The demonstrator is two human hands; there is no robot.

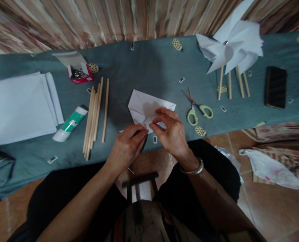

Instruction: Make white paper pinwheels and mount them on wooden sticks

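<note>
A white sheet of paper (149, 103) with crease lines and partly folded corners lies at the front middle of the cloth-covered table. My left hand (128, 144) pinches its near edge between thumb and fingers. Close beside it, my right hand (170, 131) pinches the paper near its middle, thumb and forefinger pressed together. The fingers cover the spot where the two hands meet, so the fold there is partly hidden. Green-handled scissors (193, 104) lie slightly spread just right of the paper.
Several wooden sticks (96, 117), a glue stick (71, 123), a red box of metal fasteners (80, 74) and stacked white paper (18, 107) are on the left. Right stand finished paper pinwheels (230, 47) and a phone (275, 87). A plastic bag (270, 168) lies on the floor.
</note>
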